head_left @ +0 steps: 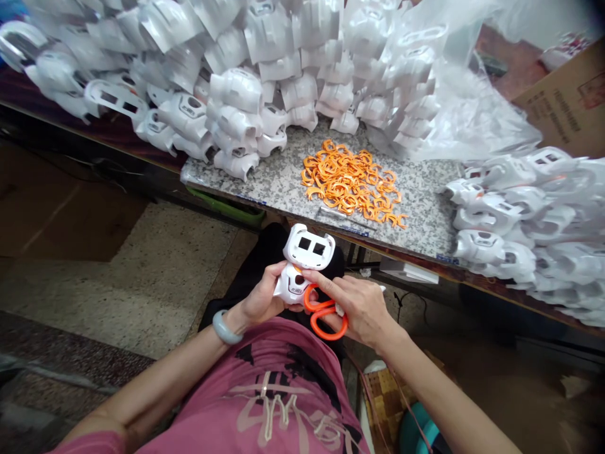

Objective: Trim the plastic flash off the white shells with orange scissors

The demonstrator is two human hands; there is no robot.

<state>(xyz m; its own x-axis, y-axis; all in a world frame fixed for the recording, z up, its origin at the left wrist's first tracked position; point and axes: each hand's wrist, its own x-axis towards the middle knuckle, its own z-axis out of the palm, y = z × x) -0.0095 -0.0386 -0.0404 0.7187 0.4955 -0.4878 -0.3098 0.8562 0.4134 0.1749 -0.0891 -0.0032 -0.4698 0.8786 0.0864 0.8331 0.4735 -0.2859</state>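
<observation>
In front of my lap, my left hand (261, 297) grips a white plastic housing (289, 290) by its lower left side. The housing has two square openings in its upper part and a round hole with dark printing lower down. A bit of orange shows at its narrow waist. My right hand (366, 309) holds scissors (322, 311) with orange handles, the loops lying under the palm and fingers. Its index finger reaches out and touches the housing at the waist. The scissor blades are mostly hidden by the hand.
A speckled worktop (278, 173) carries a heap of small orange clips (350, 176) and a thin metal tool (333, 212) at its front edge. White housings (236, 91) are stacked behind and more housings (496, 214) at right. Clear plastic bags (472, 120) and a cardboard box (567, 101) stand back right.
</observation>
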